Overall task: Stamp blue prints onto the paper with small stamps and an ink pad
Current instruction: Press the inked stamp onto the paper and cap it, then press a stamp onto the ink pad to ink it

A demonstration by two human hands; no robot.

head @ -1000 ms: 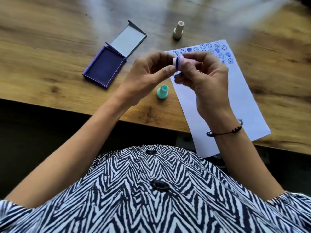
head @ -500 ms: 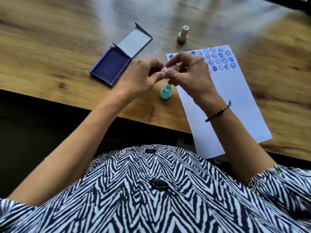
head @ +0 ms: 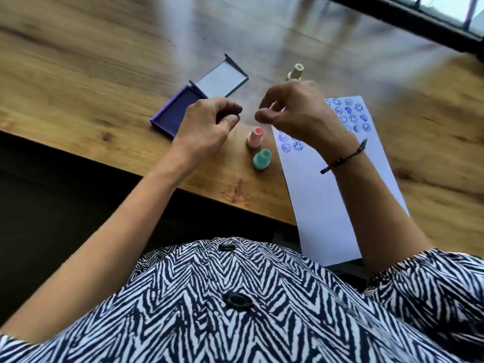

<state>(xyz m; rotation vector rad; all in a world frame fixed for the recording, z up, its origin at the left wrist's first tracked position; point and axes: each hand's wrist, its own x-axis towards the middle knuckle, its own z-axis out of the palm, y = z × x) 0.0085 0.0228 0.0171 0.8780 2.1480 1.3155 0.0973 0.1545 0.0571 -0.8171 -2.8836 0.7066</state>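
A pink stamp [head: 254, 137] stands upright on the wooden table [head: 78, 82], just left of the white paper [head: 324, 195]. A teal stamp [head: 262, 159] stands right in front of it. Both hands hover above the pink stamp and hold nothing. My left hand [head: 209, 124] has loosely curled fingers; my right hand [head: 296, 111] has its fingers apart, over the paper's top left corner. Blue smiley and heart prints [head: 351, 113] fill the paper's far end. The open purple ink pad [head: 178, 113] lies left of my left hand, partly hidden by it.
A cream stamp [head: 296, 72] stands beyond my right hand, near the ink pad's raised lid [head: 222, 78]. The table's front edge runs diagonally below the stamps; the paper overhangs it. A dark window frame [head: 419, 19] crosses the top right.
Both hands held the pink stamp between them; it now stands on the table next to the teal one, and the hands have lifted apart, holding nothing.
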